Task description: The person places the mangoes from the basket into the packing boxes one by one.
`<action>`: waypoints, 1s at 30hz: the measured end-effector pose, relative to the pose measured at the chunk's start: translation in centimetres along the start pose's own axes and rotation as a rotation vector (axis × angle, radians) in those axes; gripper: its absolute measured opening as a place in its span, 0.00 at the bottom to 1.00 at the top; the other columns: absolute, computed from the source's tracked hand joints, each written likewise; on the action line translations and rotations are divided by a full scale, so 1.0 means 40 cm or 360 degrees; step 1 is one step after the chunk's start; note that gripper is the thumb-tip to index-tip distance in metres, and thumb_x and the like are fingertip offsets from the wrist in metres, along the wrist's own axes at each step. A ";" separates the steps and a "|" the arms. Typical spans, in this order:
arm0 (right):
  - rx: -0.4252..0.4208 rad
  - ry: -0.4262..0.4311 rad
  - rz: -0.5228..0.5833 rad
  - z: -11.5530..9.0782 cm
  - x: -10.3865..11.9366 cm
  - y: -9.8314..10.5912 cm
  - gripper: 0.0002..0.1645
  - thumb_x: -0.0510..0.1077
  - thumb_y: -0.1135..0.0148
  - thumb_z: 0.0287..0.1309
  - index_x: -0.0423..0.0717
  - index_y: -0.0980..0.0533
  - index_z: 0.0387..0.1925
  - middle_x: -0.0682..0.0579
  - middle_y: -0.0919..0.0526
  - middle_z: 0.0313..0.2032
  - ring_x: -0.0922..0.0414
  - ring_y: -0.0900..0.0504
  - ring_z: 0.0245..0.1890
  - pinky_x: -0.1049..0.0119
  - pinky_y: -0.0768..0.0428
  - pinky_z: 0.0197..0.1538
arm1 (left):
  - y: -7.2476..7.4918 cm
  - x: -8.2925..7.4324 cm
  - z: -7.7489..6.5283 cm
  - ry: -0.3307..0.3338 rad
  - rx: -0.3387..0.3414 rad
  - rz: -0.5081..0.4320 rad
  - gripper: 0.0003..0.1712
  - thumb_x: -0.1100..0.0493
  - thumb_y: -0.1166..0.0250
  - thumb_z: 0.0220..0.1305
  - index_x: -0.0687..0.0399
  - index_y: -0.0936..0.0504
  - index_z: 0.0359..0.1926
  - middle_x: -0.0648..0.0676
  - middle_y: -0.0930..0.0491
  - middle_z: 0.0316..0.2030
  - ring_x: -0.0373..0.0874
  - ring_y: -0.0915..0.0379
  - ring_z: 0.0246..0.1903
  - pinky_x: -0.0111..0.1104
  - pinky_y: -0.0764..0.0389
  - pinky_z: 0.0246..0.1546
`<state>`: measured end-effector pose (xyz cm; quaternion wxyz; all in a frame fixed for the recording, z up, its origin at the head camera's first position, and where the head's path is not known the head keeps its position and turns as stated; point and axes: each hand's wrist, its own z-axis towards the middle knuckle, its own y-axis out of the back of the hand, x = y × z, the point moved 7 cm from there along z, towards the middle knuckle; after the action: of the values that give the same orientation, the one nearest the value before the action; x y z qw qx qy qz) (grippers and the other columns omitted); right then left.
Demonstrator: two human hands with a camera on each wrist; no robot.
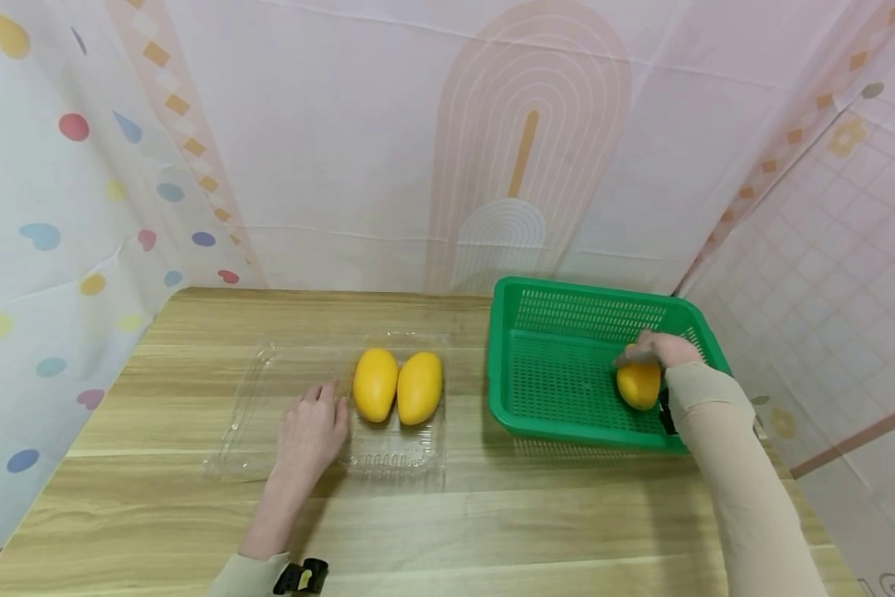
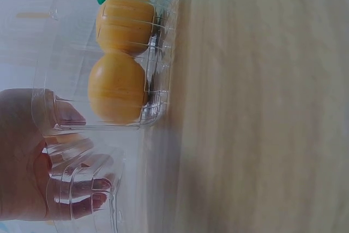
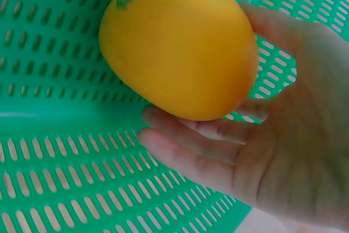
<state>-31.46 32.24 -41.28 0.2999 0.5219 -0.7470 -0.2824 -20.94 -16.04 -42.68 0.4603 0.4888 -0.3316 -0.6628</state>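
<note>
My right hand (image 1: 667, 350) reaches into the green plastic basket (image 1: 498, 356) and holds a yellow mango (image 1: 639, 385), thumb on one side and fingers on the other. In the right wrist view the mango (image 3: 180, 47) shows a small green stem end, with basket slats behind it. Two more yellow mangoes, one at left (image 1: 376, 385) and one at right (image 1: 420, 388), lie side by side in a clear plastic clamshell box (image 1: 395, 460). My left hand (image 1: 313, 429) grips the box between its tray and opened lid (image 1: 249, 414), thumb on the tray side, fingers on the lid side.
Both containers stand on a wood-grain table (image 1: 507, 531), the basket to the right of the box. A patterned cloth (image 1: 342, 149) hangs behind the table and along both sides. A black band (image 1: 301, 576) is on the left wrist.
</note>
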 end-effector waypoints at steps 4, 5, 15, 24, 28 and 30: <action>0.0030 -0.0030 -0.0009 0.006 0.003 -0.016 0.58 0.66 0.52 0.61 0.35 0.68 0.72 0.23 0.59 0.68 0.30 0.41 0.62 0.43 0.29 0.60 | -0.001 0.002 0.000 0.0018 0.0031 -0.0004 0.22 0.59 0.45 0.65 0.70 0.26 0.55 0.73 0.21 0.47 0.68 0.23 0.39 0.54 0.20 0.39; 0.0047 -0.0033 -0.0015 0.007 0.004 -0.021 0.60 0.66 0.52 0.61 0.35 0.70 0.72 0.24 0.64 0.69 0.29 0.46 0.64 0.41 0.31 0.61 | -0.001 0.002 0.000 0.0020 0.0034 -0.0006 0.22 0.59 0.45 0.65 0.70 0.26 0.55 0.73 0.21 0.48 0.68 0.23 0.40 0.54 0.20 0.40; 0.0037 -0.0023 -0.0015 0.020 0.015 -0.038 0.61 0.63 0.47 0.60 0.33 0.71 0.71 0.23 0.48 0.61 0.39 0.34 0.51 0.49 0.24 0.52 | -0.002 0.002 0.000 0.0018 0.0035 -0.0001 0.22 0.59 0.46 0.65 0.70 0.26 0.55 0.73 0.21 0.47 0.69 0.23 0.42 0.56 0.20 0.42; -0.0025 0.0180 -0.0072 0.044 0.022 -0.025 0.54 0.61 0.49 0.60 0.30 0.61 0.69 0.25 0.40 0.58 0.46 0.28 0.43 0.60 0.22 0.38 | -0.002 0.000 -0.001 0.0012 0.0027 -0.0001 0.22 0.59 0.45 0.65 0.70 0.26 0.55 0.73 0.21 0.47 0.69 0.23 0.43 0.56 0.20 0.42; -0.0057 0.0250 -0.0005 0.047 0.034 -0.018 0.53 0.60 0.48 0.59 0.34 0.60 0.70 0.27 0.38 0.56 0.47 0.27 0.41 0.62 0.21 0.34 | -0.002 0.001 0.000 0.0011 0.0026 -0.0002 0.22 0.59 0.45 0.65 0.70 0.26 0.55 0.73 0.21 0.47 0.68 0.23 0.43 0.55 0.20 0.42; -0.0075 0.0296 0.0017 0.046 0.047 -0.015 0.54 0.59 0.47 0.59 0.35 0.61 0.71 0.27 0.36 0.55 0.47 0.27 0.41 0.62 0.21 0.33 | -0.002 0.001 0.000 0.0010 0.0022 -0.0002 0.22 0.59 0.46 0.65 0.71 0.26 0.55 0.73 0.21 0.47 0.68 0.23 0.43 0.55 0.20 0.42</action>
<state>-32.97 30.48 -42.64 0.3817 0.5345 -0.7119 -0.2486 -20.95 -16.04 -42.75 0.4573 0.4944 -0.3344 -0.6592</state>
